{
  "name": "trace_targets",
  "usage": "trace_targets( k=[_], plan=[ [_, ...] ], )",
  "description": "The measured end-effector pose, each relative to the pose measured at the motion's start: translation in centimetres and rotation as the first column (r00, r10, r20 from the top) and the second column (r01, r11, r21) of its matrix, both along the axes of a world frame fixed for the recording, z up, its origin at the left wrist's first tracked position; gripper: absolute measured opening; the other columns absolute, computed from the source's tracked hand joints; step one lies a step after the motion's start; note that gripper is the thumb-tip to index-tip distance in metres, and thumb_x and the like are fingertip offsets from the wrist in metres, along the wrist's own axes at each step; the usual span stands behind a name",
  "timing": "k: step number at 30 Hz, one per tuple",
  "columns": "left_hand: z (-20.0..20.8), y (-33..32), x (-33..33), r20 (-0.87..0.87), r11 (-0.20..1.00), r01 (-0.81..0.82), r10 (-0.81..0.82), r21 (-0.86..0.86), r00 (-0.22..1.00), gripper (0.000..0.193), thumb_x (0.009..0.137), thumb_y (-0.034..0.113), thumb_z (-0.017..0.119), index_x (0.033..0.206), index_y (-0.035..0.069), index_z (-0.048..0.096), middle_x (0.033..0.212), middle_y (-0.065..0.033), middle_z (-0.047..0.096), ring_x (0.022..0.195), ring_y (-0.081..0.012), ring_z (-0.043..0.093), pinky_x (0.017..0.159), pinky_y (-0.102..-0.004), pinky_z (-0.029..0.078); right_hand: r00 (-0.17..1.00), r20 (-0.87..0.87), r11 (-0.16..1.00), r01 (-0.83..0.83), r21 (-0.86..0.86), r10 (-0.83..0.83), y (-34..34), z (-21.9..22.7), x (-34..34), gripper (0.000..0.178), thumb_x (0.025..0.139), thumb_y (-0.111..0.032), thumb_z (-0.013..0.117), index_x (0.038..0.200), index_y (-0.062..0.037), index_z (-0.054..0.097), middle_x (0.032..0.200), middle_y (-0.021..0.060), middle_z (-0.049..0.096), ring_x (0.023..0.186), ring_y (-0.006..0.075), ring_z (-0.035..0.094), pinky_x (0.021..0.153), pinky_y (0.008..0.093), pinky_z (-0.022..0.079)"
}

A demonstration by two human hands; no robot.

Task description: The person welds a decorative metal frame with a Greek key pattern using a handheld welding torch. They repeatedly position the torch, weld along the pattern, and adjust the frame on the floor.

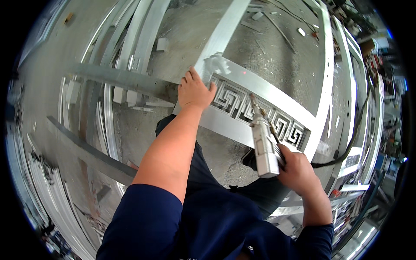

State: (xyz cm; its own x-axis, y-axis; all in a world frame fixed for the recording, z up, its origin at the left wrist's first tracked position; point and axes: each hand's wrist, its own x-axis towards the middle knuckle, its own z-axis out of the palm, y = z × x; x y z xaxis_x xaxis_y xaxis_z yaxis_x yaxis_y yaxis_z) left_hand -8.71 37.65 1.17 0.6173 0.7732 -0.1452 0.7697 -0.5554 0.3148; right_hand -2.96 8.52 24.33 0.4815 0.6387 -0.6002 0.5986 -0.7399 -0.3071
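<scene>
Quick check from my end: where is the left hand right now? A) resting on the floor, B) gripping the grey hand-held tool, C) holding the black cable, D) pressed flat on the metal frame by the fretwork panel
D: the left hand lies palm-down on the metal frame at the end of the fretwork panel, while the right hand holds the grey tool.
</scene>
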Motion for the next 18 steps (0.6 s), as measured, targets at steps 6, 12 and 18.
trace_targets(
  k=[6, 12, 18],
  plan=[
    [0.2, -0.1, 0.0, 0.039, 0.999, -0.034, 0.034, 0.015, 0.999, 0.076, 0.094, 0.046, 0.055, 0.149, -0.003, 0.036, 0.142, -0.0196, 0.052, 0.125, -0.0351, 0.055, 0.101, -0.0472, 0.047, 0.961, 0.048, 0.961, 0.274, -0.046, -0.272, -10.1, 3.9, -6.4, 0.045, 0.083, -0.019, 0.070, 0.122, 0.0000, 0.059, 0.080, 0.0278, 0.067, 0.080, 0.0492, 0.065, 0.074, 0.0563, 0.053],
    [-0.3, 0.1, 0.0, 0.084, 1.000, -0.019, 0.019, 0.004, 0.996, 0.078, 0.094, 0.047, 0.056, 0.150, -0.004, 0.035, 0.143, -0.0219, 0.051, 0.128, -0.0380, 0.053, 0.104, -0.0485, 0.046, 0.822, 0.181, 0.823, 0.561, -0.092, -0.540, -20.2, -3.4, -16.1, 0.048, 0.083, -0.028, 0.073, 0.121, -0.0024, 0.060, 0.085, 0.0275, 0.070, 0.082, 0.0473, 0.068, 0.076, 0.0559, 0.055],
    [-0.7, 1.0, -3.5, 0.068, 0.989, 0.128, -0.123, -0.071, 0.990, 0.100, 0.090, 0.061, 0.062, 0.154, -0.006, 0.027, 0.158, -0.0269, 0.035, 0.144, -0.0428, 0.038, 0.116, -0.0496, 0.035, 0.802, 0.197, 0.818, 0.575, 0.003, -0.564, -22.3, -11.4, -20.2, 0.061, 0.083, -0.044, 0.074, 0.127, -0.0045, 0.058, 0.087, 0.0236, 0.073, 0.081, 0.0420, 0.071, 0.072, 0.0524, 0.055]
  ],
)
